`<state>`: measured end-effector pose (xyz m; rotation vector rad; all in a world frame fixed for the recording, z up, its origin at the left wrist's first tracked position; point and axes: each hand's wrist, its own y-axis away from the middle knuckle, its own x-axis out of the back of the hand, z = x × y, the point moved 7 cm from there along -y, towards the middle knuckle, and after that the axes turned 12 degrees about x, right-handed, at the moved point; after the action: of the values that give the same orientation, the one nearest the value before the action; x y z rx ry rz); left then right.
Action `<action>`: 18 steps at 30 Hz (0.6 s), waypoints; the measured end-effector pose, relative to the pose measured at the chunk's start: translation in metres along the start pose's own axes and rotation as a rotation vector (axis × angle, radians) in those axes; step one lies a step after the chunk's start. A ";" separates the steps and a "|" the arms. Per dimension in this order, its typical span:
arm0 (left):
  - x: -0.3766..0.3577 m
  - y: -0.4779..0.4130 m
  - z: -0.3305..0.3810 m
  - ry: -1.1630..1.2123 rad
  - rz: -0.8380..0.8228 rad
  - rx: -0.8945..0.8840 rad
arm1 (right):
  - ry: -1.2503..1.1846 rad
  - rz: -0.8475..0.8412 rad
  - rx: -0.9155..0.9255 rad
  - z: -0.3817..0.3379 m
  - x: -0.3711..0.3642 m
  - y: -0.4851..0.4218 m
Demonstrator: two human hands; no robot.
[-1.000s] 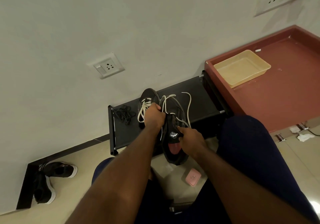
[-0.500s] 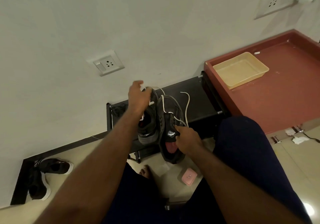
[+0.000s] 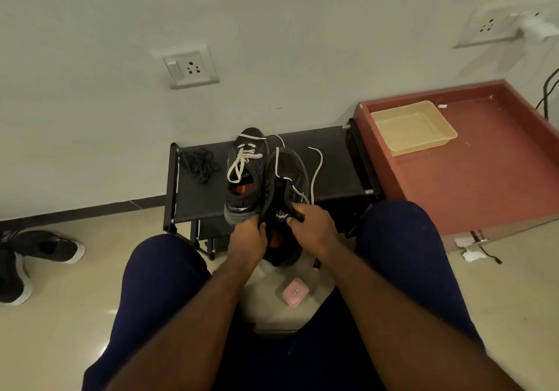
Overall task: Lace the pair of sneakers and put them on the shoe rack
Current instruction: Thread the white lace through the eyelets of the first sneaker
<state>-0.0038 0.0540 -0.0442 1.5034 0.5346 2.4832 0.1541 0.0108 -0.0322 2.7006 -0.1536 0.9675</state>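
A: Item one?
B: Laced sneaker [image 3: 246,176], on the top shelf of the shoe rack [image 3: 332,167]. Long axis near to far, toe to the wall, heel at the near edge.
A: Item two?
B: Second sneaker [image 3: 290,167], just right of it, same heading, white lace [image 3: 319,165] loose over the shelf. Left hand [image 3: 248,239] grips its collar; right hand [image 3: 314,227] pinches the tongue.
A: Sundries?
B: Black laces [image 3: 199,164], tangled, left end of the shelf.

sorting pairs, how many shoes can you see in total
4. A laced sneaker on top of the shoe rack, a second sneaker beside it gripped by the right hand, and two black shoes on the floor far left. More may be hidden lower in it.
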 end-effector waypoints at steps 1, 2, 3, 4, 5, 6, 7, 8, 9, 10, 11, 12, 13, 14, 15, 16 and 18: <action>0.001 -0.002 -0.002 -0.006 0.000 -0.004 | -0.020 -0.002 0.005 -0.003 0.000 -0.001; 0.000 -0.004 -0.004 -0.005 0.004 -0.009 | -0.053 0.023 -0.002 -0.004 0.003 -0.004; -0.001 -0.004 -0.003 -0.004 0.006 -0.018 | -0.073 0.077 -0.024 -0.005 0.010 -0.010; -0.002 -0.004 -0.001 -0.003 0.013 -0.034 | -0.073 0.147 -0.036 -0.005 0.019 -0.017; -0.004 -0.004 0.000 -0.010 0.015 -0.042 | -0.060 0.203 -0.045 -0.005 0.027 -0.027; -0.005 -0.004 0.000 -0.017 0.019 -0.050 | -0.046 0.235 -0.045 -0.005 0.034 -0.036; -0.005 -0.004 0.001 -0.024 0.021 -0.056 | -0.028 0.241 -0.051 -0.006 0.038 -0.044; -0.005 -0.004 0.002 -0.026 0.031 -0.072 | -0.002 0.233 -0.053 -0.005 0.040 -0.051; -0.004 -0.004 0.004 -0.033 0.041 -0.094 | 0.039 0.209 -0.057 -0.005 0.040 -0.058; -0.003 -0.004 0.006 -0.047 0.050 -0.122 | 0.092 0.177 -0.060 -0.003 0.038 -0.063; -0.002 -0.004 0.009 -0.071 0.051 -0.145 | 0.148 0.141 -0.065 -0.003 0.037 -0.068; -0.003 -0.005 0.011 -0.089 0.044 -0.162 | 0.194 0.112 -0.070 -0.003 0.036 -0.072; -0.003 -0.005 0.013 -0.104 0.028 -0.169 | 0.214 0.092 -0.081 -0.001 0.035 -0.076; -0.004 -0.006 0.013 -0.115 0.014 -0.172 | 0.223 0.084 -0.087 -0.001 0.035 -0.080; -0.005 -0.006 0.013 -0.127 0.005 -0.173 | 0.232 0.080 -0.091 -0.001 0.036 -0.083; -0.006 -0.006 0.013 -0.139 0.000 -0.177 | 0.248 0.077 -0.081 -0.003 0.036 -0.086; -0.006 -0.007 0.012 -0.161 -0.006 -0.178 | 0.298 0.053 -0.039 -0.009 0.035 -0.090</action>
<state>0.0100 0.0604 -0.0469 1.6083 0.2827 2.3091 0.1930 0.0997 -0.0225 2.4920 -0.1826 1.3529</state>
